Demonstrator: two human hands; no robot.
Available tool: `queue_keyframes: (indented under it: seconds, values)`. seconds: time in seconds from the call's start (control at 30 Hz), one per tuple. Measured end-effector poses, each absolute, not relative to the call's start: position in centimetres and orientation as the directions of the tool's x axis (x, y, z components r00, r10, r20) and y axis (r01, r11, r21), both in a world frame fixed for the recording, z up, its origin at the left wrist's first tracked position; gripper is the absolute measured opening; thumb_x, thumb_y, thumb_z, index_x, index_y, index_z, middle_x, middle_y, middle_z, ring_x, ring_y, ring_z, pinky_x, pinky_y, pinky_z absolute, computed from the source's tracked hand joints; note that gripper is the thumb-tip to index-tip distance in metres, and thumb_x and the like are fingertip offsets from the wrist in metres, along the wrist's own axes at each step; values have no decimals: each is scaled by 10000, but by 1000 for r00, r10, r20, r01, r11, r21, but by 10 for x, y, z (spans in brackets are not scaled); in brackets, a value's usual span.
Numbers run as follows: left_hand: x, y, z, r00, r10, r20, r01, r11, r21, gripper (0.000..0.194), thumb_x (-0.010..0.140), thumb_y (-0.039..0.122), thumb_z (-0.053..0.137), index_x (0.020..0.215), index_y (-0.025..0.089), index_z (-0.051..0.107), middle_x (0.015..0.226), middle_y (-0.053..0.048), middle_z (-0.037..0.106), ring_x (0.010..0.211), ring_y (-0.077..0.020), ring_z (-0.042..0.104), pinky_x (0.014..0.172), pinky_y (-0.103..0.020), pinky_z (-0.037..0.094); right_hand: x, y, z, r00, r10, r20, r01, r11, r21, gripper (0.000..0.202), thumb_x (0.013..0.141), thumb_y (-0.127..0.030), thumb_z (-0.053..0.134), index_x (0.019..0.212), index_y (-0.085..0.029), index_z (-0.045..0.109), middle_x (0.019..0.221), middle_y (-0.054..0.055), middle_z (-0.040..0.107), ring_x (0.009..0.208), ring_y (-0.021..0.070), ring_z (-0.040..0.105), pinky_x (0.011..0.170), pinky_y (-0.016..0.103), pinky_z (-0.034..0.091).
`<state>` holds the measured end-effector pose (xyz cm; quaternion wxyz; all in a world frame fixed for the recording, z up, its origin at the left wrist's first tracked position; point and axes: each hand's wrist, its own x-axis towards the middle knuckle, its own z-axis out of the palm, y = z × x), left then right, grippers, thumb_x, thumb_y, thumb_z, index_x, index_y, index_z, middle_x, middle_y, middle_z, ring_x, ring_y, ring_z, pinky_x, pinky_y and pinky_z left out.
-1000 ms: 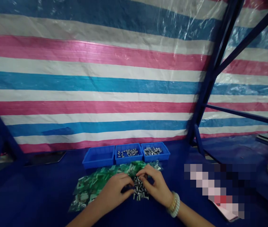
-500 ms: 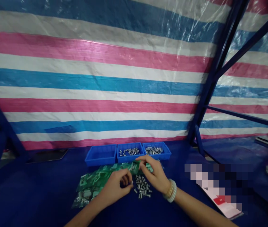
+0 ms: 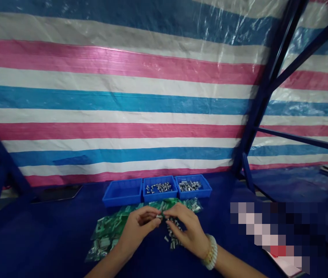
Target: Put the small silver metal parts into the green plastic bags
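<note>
Between the thumb and fingers of my left hand [image 3: 141,224] is a small silvery screw [image 3: 159,216], its shape partly covered. My right hand [image 3: 188,229] is curled close beside it, thumb and index finger bent together; what they pinch, if anything, is too small to make out. Under the right fingers lies a loose pile of metal screws [image 3: 173,243] on the blue tabletop [image 3: 152,266]. Green-tinted clear plastic bags [image 3: 106,231] of metal parts stretch behind and to the left of my hands.
Beyond the bags stand three blue bins: the left bin [image 3: 122,192] shows a bare floor, the middle bin [image 3: 159,188] holds screws, and the right bin [image 3: 193,186] holds metal pieces. A dark flat device [image 3: 60,193] lies back left. A pinkish, partly blurred item [image 3: 287,264] lies right.
My right hand has come down and left from above the bags to meet my left hand over the screw pile. The left hand has risen slightly, and its screw shows more.
</note>
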<state>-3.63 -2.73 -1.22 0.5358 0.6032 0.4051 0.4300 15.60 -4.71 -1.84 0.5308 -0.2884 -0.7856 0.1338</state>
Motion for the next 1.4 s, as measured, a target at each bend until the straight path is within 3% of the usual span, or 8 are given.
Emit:
queue_keyframes:
  seconds: [0.27, 0.43, 0.73, 0.97, 1.13, 1.4]
  values:
    - [-32, -31, -14, 383, 917, 110, 14, -125, 992, 242, 683, 344, 782, 827, 165, 704, 647, -14, 695, 595, -159, 641, 621, -280, 511, 156, -49, -14, -284, 571, 770, 277, 818, -504, 150, 896, -136, 571, 970, -220, 671, 811, 50, 669, 756, 184, 610, 700, 333, 501]
    - [-28, -36, -13, 393, 905, 164, -28, -167, 986, 302, 650, 295, 805, 883, 175, 655, 715, -20, 695, 658, -165, 650, 658, -283, 525, 158, -51, -11, -270, 588, 762, 299, 804, -515, 144, 885, -148, 575, 973, -223, 660, 822, 52, 664, 773, 196, 600, 716, 353, 491]
    - [-22, -45, -11, 259, 921, 290, 74, -318, 945, 111, 745, 242, 700, 818, 184, 640, 702, 7, 622, 655, -143, 611, 657, -252, 525, 155, -50, -15, -239, 639, 731, 354, 759, -547, 58, 890, -204, 594, 884, -210, 652, 775, 40, 674, 739, 190, 592, 729, 348, 476]
    - [-24, -44, -16, 248, 827, 504, 230, -556, 799, 64, 810, 233, 657, 856, 199, 684, 754, -10, 573, 687, -153, 593, 643, -255, 509, 147, -51, -24, -214, 709, 672, 310, 701, -642, 107, 885, -182, 565, 826, -189, 654, 716, 30, 622, 682, 167, 584, 644, 287, 476]
    - [-25, -38, -5, 285, 746, 602, 333, -666, 668, 74, 825, 198, 649, 883, 210, 693, 820, -25, 601, 739, -160, 598, 680, -267, 500, 146, -49, -24, -194, 750, 632, 210, 661, -720, 156, 874, -152, 548, 934, -193, 686, 774, 40, 642, 694, 160, 598, 641, 271, 494]
    - [-30, 46, 19, 421, 612, 670, 521, -768, 374, 133, 857, 189, 604, 957, 213, 689, 924, -49, 693, 890, -205, 642, 818, -354, 503, 159, -39, -18, -17, 767, 641, 252, 624, -740, 202, 912, -179, 504, 937, -202, 703, 809, 46, 676, 758, 177, 626, 688, 283, 495]
